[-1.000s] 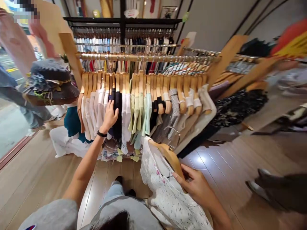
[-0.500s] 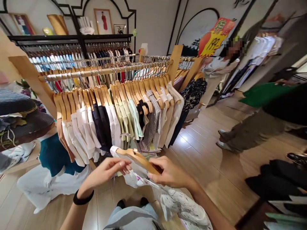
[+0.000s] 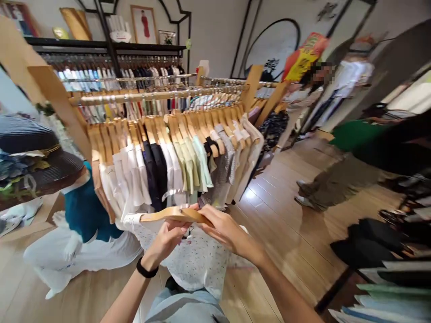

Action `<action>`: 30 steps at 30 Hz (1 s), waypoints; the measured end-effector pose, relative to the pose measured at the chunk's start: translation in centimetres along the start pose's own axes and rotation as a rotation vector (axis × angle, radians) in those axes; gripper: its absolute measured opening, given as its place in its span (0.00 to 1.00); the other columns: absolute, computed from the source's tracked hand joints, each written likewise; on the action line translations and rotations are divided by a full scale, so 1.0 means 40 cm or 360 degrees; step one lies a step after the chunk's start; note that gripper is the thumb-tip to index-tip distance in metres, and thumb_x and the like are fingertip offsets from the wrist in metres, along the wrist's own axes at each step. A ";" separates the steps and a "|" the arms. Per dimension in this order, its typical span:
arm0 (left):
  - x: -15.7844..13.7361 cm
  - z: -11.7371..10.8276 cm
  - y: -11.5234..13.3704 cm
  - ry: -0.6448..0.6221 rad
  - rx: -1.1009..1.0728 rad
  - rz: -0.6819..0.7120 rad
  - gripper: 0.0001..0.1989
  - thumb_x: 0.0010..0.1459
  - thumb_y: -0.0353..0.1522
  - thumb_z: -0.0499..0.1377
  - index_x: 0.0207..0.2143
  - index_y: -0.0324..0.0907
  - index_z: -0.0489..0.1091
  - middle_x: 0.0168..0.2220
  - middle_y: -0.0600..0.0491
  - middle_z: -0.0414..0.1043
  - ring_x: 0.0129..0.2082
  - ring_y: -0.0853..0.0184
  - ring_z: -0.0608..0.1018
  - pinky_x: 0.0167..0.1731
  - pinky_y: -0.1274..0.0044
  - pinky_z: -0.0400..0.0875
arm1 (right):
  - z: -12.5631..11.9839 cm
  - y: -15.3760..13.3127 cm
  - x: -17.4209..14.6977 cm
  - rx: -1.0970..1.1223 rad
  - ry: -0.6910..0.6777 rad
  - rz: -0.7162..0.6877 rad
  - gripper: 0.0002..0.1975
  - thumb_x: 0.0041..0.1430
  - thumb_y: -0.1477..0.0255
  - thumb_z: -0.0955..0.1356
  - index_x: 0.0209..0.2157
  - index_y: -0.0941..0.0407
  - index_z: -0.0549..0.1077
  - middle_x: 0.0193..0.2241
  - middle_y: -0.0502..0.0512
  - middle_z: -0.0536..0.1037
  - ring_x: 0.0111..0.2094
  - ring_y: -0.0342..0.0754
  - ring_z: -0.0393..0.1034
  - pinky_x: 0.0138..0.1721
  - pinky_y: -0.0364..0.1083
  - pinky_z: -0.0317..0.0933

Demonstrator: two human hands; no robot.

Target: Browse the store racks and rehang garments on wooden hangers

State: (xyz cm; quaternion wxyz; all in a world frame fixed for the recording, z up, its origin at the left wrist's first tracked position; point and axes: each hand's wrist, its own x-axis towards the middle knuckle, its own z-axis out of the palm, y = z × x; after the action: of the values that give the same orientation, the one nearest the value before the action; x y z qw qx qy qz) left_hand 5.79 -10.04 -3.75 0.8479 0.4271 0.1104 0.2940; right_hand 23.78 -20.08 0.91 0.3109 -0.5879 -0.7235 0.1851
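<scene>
A wooden hanger (image 3: 161, 215) lies level in front of my body, its metal hook around the middle. From it hangs a white speckled top (image 3: 198, 264), one shoulder over the hanger's left end. My right hand (image 3: 224, 229) is closed around the hanger's right half, covering that end. Just below the hanger's middle, my left hand (image 3: 170, 237) pinches the top near its neckline; its fingertips are partly hidden behind the hanger. A black band (image 3: 147, 268) circles my left wrist.
A clothes rack (image 3: 155, 96) with many garments stands ahead. To the left are a mannequin (image 3: 81, 206) in teal and white and a dark brimmed hat (image 3: 33, 161). Two people stand at the right, one by a green garment (image 3: 350, 134). Folded clothes (image 3: 393, 291) are at lower right.
The hanger has swung level and shifted left. The top, bunched over my right forearm before, now hangs down spread out. My left hand has moved under the hanger. The view has turned slightly.
</scene>
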 end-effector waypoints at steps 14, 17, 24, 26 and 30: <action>-0.037 0.001 0.077 0.0613 0.0413 0.0604 0.29 0.59 0.41 0.68 0.61 0.48 0.69 0.62 0.47 0.72 0.61 0.56 0.74 0.62 0.67 0.68 | 0.110 -0.070 0.189 0.0467 0.0122 -0.0351 0.13 0.73 0.61 0.65 0.50 0.53 0.74 0.49 0.59 0.79 0.48 0.54 0.75 0.52 0.50 0.68; -0.051 -0.005 0.081 0.0908 0.0518 0.0551 0.20 0.58 0.42 0.68 0.50 0.44 0.78 0.58 0.48 0.76 0.58 0.57 0.77 0.56 0.72 0.73 | 0.119 -0.078 0.200 0.0557 -0.0042 -0.0432 0.12 0.70 0.67 0.68 0.52 0.54 0.74 0.53 0.57 0.78 0.52 0.51 0.74 0.55 0.48 0.67; -0.049 -0.015 0.087 0.1142 0.0282 0.0565 0.17 0.49 0.39 0.72 0.41 0.47 0.77 0.35 0.57 0.81 0.41 0.63 0.84 0.47 0.73 0.78 | -0.046 0.052 0.130 0.0708 0.0535 -0.0137 0.13 0.70 0.63 0.68 0.46 0.56 0.80 0.44 0.55 0.82 0.45 0.48 0.77 0.50 0.47 0.70; -0.046 -0.012 0.084 0.1193 0.0281 0.0559 0.17 0.48 0.39 0.73 0.41 0.47 0.76 0.27 0.60 0.77 0.31 0.67 0.82 0.40 0.74 0.80 | -0.141 0.166 0.079 0.0711 0.0869 0.0091 0.15 0.67 0.61 0.69 0.46 0.56 0.79 0.42 0.56 0.82 0.43 0.49 0.77 0.48 0.49 0.72; -0.020 0.018 0.061 0.1212 0.0216 0.0596 0.17 0.47 0.36 0.74 0.39 0.45 0.75 0.19 0.64 0.64 0.21 0.73 0.69 0.28 0.79 0.76 | -0.364 0.492 -0.039 0.0433 0.1636 0.0516 0.19 0.64 0.60 0.69 0.48 0.60 0.76 0.40 0.62 0.80 0.41 0.52 0.77 0.47 0.53 0.73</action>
State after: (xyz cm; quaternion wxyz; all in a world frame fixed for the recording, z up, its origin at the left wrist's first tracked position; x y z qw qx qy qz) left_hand 4.46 -9.86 -1.43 0.6487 0.3556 0.3551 0.5716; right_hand 48.14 -18.27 -1.16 0.6646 -0.6608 -0.3486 0.0116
